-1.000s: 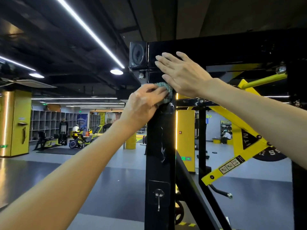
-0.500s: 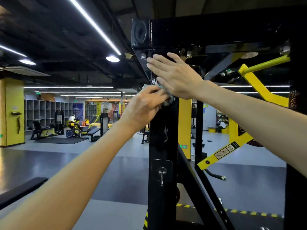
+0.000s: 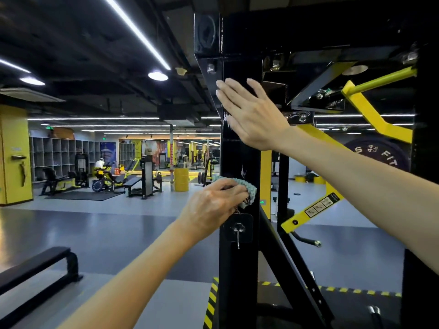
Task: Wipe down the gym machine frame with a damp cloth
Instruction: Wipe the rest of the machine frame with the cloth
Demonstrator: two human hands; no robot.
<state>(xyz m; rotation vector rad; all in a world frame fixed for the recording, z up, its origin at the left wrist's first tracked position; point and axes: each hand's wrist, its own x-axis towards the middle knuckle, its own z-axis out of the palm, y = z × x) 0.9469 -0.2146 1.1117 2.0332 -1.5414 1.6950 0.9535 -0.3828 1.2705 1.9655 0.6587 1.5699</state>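
The black upright post (image 3: 237,157) of the gym machine frame stands in the middle of the view under a black top beam (image 3: 308,32). My left hand (image 3: 213,205) grips a bunched teal cloth (image 3: 248,189) and presses it against the post at mid height, just above a clear stick-on hook (image 3: 238,230). My right hand (image 3: 251,115) lies flat on the post higher up, fingers straight and pointing up-left.
Yellow lever arms (image 3: 370,108) and a weight plate (image 3: 377,151) sit right of the post. A black diagonal brace (image 3: 292,269) runs down from the post. A black bench (image 3: 35,264) is at lower left. Further machines and cubby shelves (image 3: 64,155) stand across the grey floor.
My left hand has slid the cloth down the post, from just under my right hand to near the stick-on hook. My right hand stays flat on the post.
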